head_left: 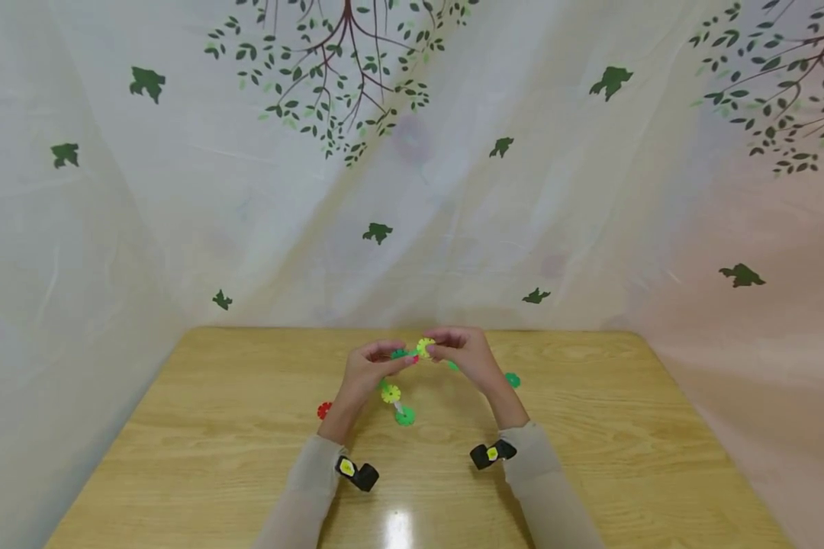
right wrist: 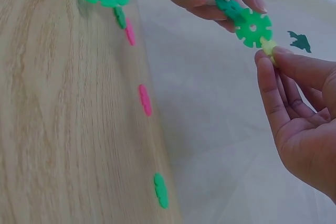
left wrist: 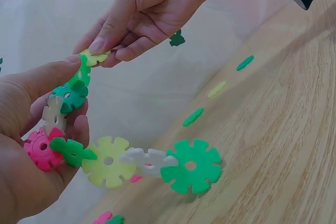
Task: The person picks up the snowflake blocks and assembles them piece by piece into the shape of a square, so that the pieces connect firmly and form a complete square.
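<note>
A chain of slotted plastic snowflake discs hangs from my left hand (head_left: pixel 365 372), which holds it along its middle. In the left wrist view, a pink disc (left wrist: pixel 38 148) and a white disc (left wrist: pixel 51 115) lie against that palm. The chain's lower end runs through a pale yellow disc (left wrist: pixel 116 170) to a green disc (left wrist: pixel 202 178). At the upper end, my right hand (head_left: pixel 470 357) pinches a yellow disc (left wrist: pixel 95 57) between thumb and fingers. This disc meets the edge of a light green disc (right wrist: pixel 251 29); whether their slots are fully engaged is hard to tell.
Loose discs lie on the wooden table (head_left: pixel 590 457): a red one (head_left: pixel 323 410) beside the left forearm, a teal one (head_left: pixel 513 380) beside the right, and a pink one (right wrist: pixel 145 99) near the far edge. Behind the table hangs a printed cloth (head_left: pixel 439 252).
</note>
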Tool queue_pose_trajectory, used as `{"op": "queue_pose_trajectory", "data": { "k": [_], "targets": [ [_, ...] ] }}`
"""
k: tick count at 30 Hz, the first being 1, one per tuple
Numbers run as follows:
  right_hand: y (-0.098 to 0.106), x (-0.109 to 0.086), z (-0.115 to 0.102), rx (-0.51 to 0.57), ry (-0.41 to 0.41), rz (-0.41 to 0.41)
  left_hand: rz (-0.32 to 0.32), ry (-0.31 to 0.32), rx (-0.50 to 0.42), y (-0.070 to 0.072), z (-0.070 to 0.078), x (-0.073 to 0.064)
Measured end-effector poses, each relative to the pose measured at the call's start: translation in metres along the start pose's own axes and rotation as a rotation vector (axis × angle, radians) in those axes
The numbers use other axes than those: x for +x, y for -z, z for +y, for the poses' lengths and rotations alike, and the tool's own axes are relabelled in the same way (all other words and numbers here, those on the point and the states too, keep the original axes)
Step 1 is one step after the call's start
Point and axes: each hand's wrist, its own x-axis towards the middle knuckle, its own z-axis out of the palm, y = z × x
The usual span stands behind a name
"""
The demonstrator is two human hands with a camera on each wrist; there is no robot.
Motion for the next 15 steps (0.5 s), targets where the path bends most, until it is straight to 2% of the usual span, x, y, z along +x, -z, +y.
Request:
{"op": "queue_pose_trajectory", "data": {
  "k": [8,15],
  "targets": [
    [0.0008,-0.002,-0.0028,-0.011,-0.001,0.003,0.01,-0.018,0.016,-0.0022,0.0013,-0.0009],
    [0.0006,-0.0032,-0.0048,-0.014,-0.012,-0.007,-0.005,-0.024,0.034,-0.0035,0.0045,-0.0024]
  ]
}}
